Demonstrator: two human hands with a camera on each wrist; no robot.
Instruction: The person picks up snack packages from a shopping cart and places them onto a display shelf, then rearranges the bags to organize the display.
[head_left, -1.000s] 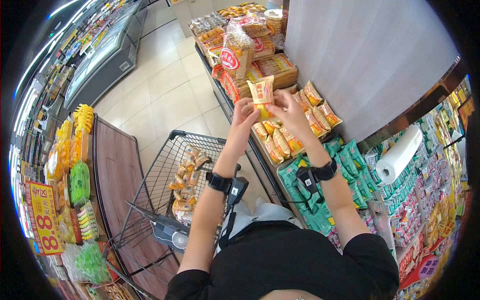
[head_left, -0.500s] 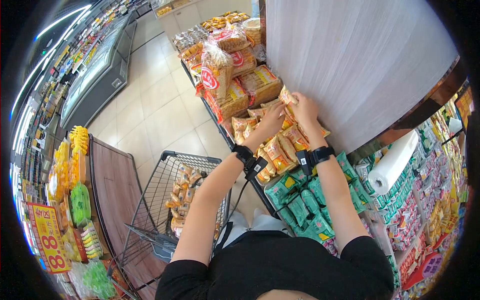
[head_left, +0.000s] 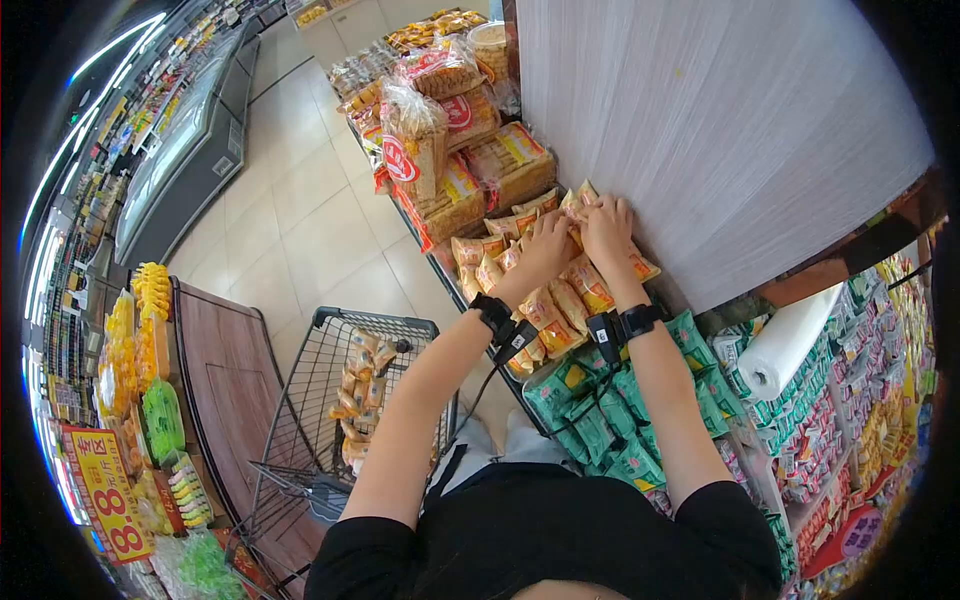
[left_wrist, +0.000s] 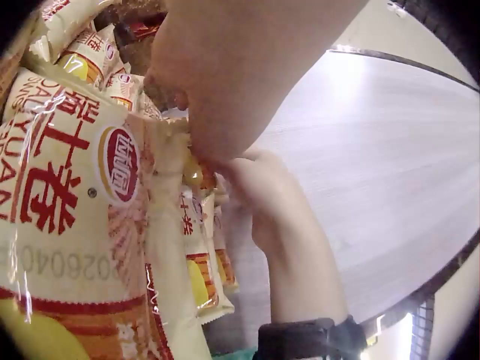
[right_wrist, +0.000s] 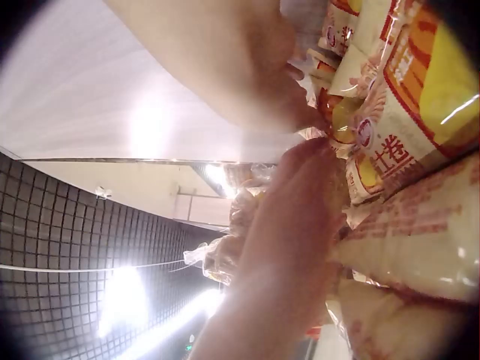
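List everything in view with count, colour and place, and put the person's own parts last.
Cream packets: many, cream and orange, under and around the hands
Green packets: many, green, nearer the person
Bagged loaves: several, brown in clear wrap, beyond the cream packets
Tub: one, pale, behind the loaves
Panel: one, pale grey, upper right
White roll: one, right
Pink packets: many, far right
Shopping cart: one, dark, left of the person
Cart packets: several, tan, inside it
Sign: one, yellow and red, lower left
Freezer: grey, upper left
Left hand: one, bare, at the cream packets
Right hand: one, bare, beside it
Sleeves: two, black, bottom
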